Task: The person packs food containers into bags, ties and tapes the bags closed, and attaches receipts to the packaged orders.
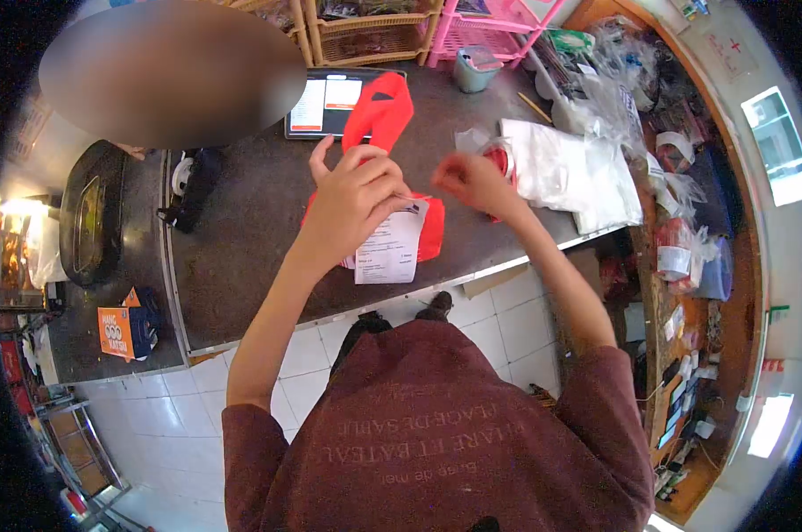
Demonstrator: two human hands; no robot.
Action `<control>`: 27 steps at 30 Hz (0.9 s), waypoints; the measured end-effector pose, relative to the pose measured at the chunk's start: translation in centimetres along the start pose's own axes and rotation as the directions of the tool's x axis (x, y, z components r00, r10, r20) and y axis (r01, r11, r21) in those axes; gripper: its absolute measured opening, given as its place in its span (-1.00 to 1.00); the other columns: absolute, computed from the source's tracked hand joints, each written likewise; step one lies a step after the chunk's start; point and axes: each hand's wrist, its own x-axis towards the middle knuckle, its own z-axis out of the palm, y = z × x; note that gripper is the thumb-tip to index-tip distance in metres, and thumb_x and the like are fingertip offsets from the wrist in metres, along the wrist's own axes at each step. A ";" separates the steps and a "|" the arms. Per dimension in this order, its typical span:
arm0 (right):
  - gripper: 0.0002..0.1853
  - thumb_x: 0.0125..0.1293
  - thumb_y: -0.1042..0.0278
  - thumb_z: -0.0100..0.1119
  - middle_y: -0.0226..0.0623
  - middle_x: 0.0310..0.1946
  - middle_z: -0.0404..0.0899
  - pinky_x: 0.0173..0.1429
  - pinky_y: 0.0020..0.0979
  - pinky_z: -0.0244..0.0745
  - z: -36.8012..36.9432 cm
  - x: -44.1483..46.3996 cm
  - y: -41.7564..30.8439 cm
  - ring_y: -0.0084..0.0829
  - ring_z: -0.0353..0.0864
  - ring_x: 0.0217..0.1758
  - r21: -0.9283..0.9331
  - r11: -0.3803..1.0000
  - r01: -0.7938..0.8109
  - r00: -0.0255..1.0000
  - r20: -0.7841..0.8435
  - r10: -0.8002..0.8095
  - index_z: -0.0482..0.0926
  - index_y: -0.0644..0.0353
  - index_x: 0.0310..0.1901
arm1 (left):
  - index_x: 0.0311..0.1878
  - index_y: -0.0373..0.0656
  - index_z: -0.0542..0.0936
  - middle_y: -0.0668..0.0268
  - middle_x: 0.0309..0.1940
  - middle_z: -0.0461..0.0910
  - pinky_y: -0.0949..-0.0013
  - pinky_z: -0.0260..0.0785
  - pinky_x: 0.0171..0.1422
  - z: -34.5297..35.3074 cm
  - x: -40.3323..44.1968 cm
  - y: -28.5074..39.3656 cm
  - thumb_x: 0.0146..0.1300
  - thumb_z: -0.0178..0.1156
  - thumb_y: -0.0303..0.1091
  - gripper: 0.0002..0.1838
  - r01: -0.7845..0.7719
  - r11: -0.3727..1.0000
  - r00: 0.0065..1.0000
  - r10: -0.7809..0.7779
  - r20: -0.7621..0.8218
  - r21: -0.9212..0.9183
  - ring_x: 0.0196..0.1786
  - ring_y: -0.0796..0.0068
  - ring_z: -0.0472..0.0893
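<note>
My left hand (pixel 358 197) is closed at the top of a printed paper receipt (pixel 390 248), holding it against a red bag (pixel 431 232). The bag lies on the dark counter, and its red handle loop (pixel 385 111) stands up beyond my fingers. Just right of the bag is my right hand (pixel 476 182), raised with its fingers curled together. Whatever it pinches, if anything, is too small to make out. Behind that hand a red round-edged item (pixel 500 161) is partly hidden, beside a stack of white plastic bags (pixel 565 173).
A tablet (pixel 305 106) lies at the counter's far side, near a cup (pixel 477 69) and pink shelves (pixel 481 44). Leftward are a black tape-like device (pixel 193 186), a black case (pixel 95 213) and an orange box (pixel 122 331). Clear plastic packaging (pixel 609 89) crowds the right.
</note>
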 end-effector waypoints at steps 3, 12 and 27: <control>-0.75 0.04 0.28 0.22 -0.12 -0.45 0.51 -0.29 -0.38 0.40 -0.2 -2.2 -6.4 -0.31 0.52 -0.37 0.238 0.970 0.040 0.964 -0.266 0.025 0.53 0.33 -0.36 | -0.48 0.03 0.55 0.57 -0.38 0.45 -0.04 -0.20 0.23 0.0 0.1 0.1 -0.09 0.22 -0.25 -0.91 0.034 0.999 0.999 -0.034 -0.021 0.004 -0.02 0.53 0.38; -0.57 0.02 0.28 0.24 -0.14 -0.22 0.50 -0.07 -0.33 0.37 2.8 -6.9 -3.0 -0.20 0.50 -0.15 -0.094 0.995 0.017 0.934 -0.353 -0.049 0.47 0.24 -0.06 | -0.04 -0.01 0.43 0.20 0.09 0.28 -0.01 -0.18 0.34 -1.5 0.1 0.8 -0.40 0.39 -0.17 -0.31 0.223 0.973 0.960 -0.210 -0.188 0.054 0.22 0.19 0.21; -0.63 0.12 0.29 0.12 -0.22 -0.43 0.56 -0.27 -0.35 0.44 3.0 -36.7 18.7 -0.34 0.56 -0.36 0.276 0.681 -0.679 0.558 -0.410 0.722 0.41 0.14 -0.02 | -0.36 -0.30 0.52 0.24 -0.47 0.50 0.44 0.30 -0.23 1.9 -2.0 -1.5 -0.01 0.13 -0.55 -0.89 0.512 0.848 0.854 -0.519 -0.020 -0.136 -0.38 0.45 0.47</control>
